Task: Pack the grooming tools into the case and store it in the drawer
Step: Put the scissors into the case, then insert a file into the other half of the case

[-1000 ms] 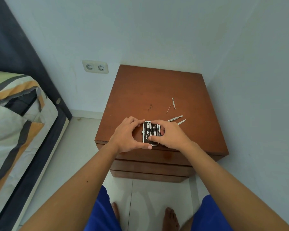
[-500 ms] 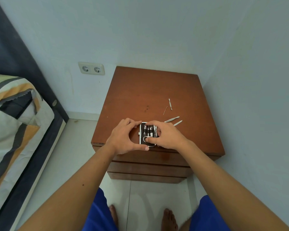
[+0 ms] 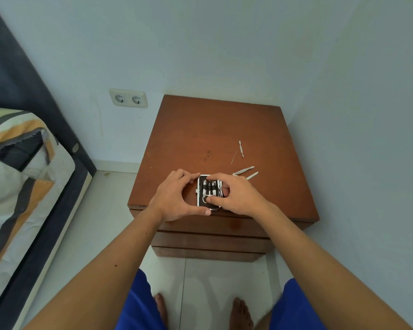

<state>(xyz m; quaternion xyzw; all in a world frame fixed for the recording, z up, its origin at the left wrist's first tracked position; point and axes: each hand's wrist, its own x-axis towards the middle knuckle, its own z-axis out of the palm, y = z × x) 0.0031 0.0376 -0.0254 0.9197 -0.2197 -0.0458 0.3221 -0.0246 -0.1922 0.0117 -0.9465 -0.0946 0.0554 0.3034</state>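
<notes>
A small black grooming case (image 3: 208,192) lies open on the front of a brown wooden nightstand (image 3: 200,129), with metal tools strapped inside. My left hand (image 3: 174,196) holds the case's left side between thumb and fingers. My right hand (image 3: 236,195) rests on the case, index finger and thumb pressing on the tools inside. Loose on the top behind my right hand lie tweezers (image 3: 243,170), a small flat tool (image 3: 252,175), a slim double-ended tool (image 3: 241,149) and a thin pick (image 3: 234,157). The drawer fronts (image 3: 212,241) below are shut.
The nightstand stands in a corner, a wall close on its right. A double wall socket (image 3: 128,98) is at its left. A bed with a striped cover (image 3: 17,177) runs along the left. My bare feet (image 3: 241,313) stand on white floor tiles.
My hands have stayed on the case, with my right fingers shifting slightly over the tools. The view has drifted a little; the loose tools have not moved.
</notes>
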